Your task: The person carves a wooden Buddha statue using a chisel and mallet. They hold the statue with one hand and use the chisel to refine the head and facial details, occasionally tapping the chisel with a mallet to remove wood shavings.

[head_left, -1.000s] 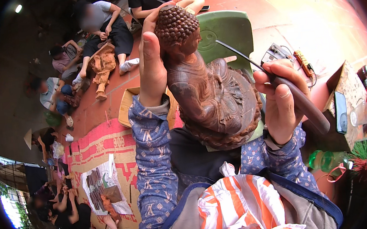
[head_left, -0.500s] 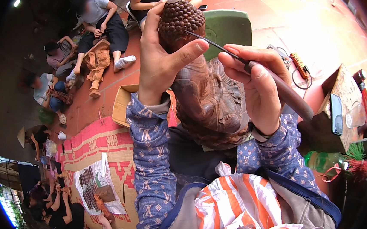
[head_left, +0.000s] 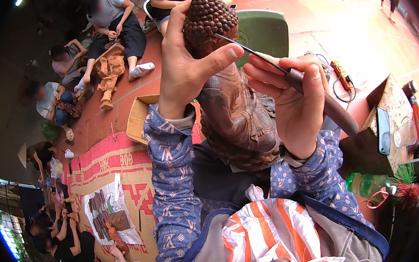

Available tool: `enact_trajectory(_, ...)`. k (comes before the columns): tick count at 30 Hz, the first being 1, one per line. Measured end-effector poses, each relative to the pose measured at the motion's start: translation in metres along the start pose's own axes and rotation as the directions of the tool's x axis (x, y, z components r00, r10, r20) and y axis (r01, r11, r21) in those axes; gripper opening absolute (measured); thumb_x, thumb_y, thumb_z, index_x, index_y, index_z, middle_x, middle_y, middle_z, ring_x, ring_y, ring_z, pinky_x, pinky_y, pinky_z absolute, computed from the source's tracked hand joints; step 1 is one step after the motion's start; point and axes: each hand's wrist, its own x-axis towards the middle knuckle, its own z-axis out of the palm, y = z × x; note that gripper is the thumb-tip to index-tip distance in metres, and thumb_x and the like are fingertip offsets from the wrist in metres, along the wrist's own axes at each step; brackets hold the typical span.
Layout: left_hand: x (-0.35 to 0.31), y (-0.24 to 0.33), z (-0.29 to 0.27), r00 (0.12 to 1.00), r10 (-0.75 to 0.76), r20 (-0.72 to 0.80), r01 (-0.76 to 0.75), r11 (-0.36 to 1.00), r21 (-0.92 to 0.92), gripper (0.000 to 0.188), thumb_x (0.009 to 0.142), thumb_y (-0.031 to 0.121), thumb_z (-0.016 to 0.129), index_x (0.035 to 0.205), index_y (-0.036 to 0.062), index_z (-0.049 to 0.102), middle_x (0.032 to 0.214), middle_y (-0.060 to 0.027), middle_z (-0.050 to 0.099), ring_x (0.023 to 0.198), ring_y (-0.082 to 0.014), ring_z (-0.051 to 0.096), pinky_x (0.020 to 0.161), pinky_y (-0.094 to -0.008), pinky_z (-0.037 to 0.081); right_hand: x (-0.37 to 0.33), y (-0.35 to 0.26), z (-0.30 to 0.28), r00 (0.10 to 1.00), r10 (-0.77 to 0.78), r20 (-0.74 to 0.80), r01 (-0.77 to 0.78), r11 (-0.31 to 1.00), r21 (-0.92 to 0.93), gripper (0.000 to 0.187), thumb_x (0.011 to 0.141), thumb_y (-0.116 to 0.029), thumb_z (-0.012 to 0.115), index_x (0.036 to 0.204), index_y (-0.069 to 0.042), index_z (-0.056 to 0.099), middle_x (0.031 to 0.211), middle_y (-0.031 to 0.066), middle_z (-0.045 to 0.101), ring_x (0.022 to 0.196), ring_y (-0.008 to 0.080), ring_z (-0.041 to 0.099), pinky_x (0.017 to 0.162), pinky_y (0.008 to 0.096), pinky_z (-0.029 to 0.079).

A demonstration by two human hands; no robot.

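Fingers (head_left: pixel 184 59) on one statue (head_left: pixel 237 109) (one chisel (head_left: pixel 309 91))

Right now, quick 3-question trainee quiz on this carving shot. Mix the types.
1. True or false: the left hand grips the head of the wooden statue.
2. What does the right hand hold?
A. a paintbrush
B. a carving chisel
C. a hammer
3. Fill in: the chisel's thin metal tip lies against the statue's ____.

Key:
1. True
2. B
3. head, by the bumpy curls
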Motion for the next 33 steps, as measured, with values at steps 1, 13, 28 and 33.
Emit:
enact_trajectory(1,0.0,0.0,0.0,1.0,-0.001,0.0,0.001,1.0,-0.013,0.074,0.07,0.024,0.086,0.129,0.0031,0.046,0.116,-0.0067,0.051,0.104,-0.0143,0.058,0.093,-0.0277,0.047,0.0,0.001,0.001,1.0,-0.001,-0.006,0.001,1.0,0.004,0.042,0.104,-0.036,0.026,0.109,-0.001,0.048,0.114,0.0332,0.059,0.103,0.0404,0.064,0.088,0.0436,0.055)
enact_trajectory(13,0.001,0.006,0.006,0.999,-0.033,0.0,0.033,0.997,-0.068,0.064,0.073,0.021,0.083,0.124,0.0022,0.049,0.111,-0.0062,0.059,0.1,-0.012,0.059,0.089,-0.0264,0.048,0.022,-0.002,-0.019,0.993,0.011,0.116,-0.016,0.999,0.039,0.033,0.101,-0.025,0.033,0.106,0.0,0.054,0.111,0.027,0.062,0.111,0.0454,0.058,0.096,0.0507,0.048)
enact_trajectory(28,0.001,0.008,0.007,0.999,-0.027,-0.042,0.024,0.998,-0.065,0.057,0.078,0.025,0.08,0.121,0.0017,0.051,0.118,-0.009,0.058,0.103,-0.0137,0.058,0.092,-0.0273,0.047,0.089,-0.033,-0.03,0.76,-0.02,0.649,0.255,0.928,-0.271,0.025,0.097,-0.023,0.044,0.084,-0.002,0.045,0.109,0.0362,0.06,0.123,0.0462,0.049,0.108,0.0526,0.029)
enact_trajectory(33,0.001,0.009,0.005,0.999,-0.042,-0.03,0.041,0.999,-0.016,0.057,0.079,0.028,0.079,0.121,0.0013,0.05,0.12,-0.0096,0.058,0.106,-0.0145,0.057,0.094,-0.0286,0.045,0.09,-0.039,-0.032,0.804,0.064,0.591,0.17,0.928,-0.332,0.029,0.097,-0.026,0.048,0.08,-0.002,0.044,0.106,0.0323,0.063,0.116,0.0409,0.056,0.101,0.0457,0.039)
